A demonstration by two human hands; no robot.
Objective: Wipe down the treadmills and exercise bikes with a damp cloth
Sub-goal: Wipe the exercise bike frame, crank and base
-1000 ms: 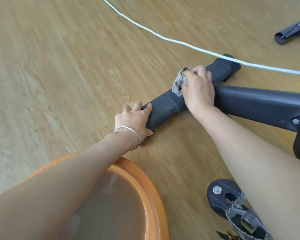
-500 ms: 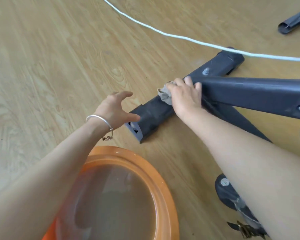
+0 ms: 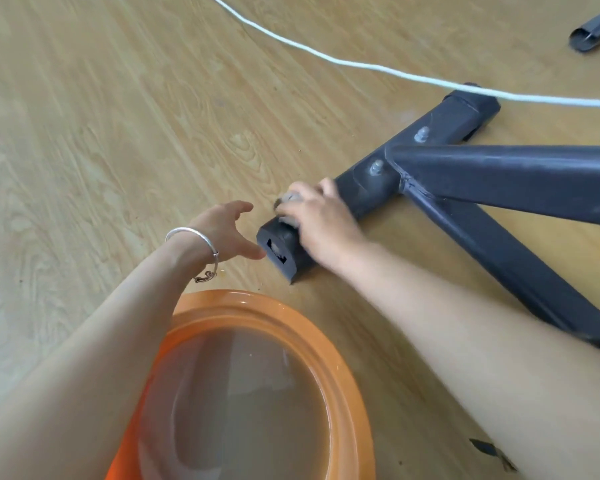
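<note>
Fingers: right hand [image 3: 323, 220] curls its fingers [image 3: 302, 206] over the cloth [image 3: 289, 198]; left hand [image 3: 224, 230] spread, holding nothing, thumb just beside the end cap [image 3: 279, 252].
Cloth: grey, pressed on the bike's bar [image 3: 371, 188], near end.
Basin [image 3: 250, 306]: orange, holds water, beneath left forearm.
Cord [image 3: 361, 65]: white, over the bar's far end.

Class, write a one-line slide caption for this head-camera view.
Right hand presses a grey cloth on the bike's floor bar; open left hand hovers beside, orange basin nearby.

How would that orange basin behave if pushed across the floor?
The orange basin holds murky water close to its rim, so it is probably heavy and apt to slosh. Being so wide, it would likely slide, not tip.
</note>
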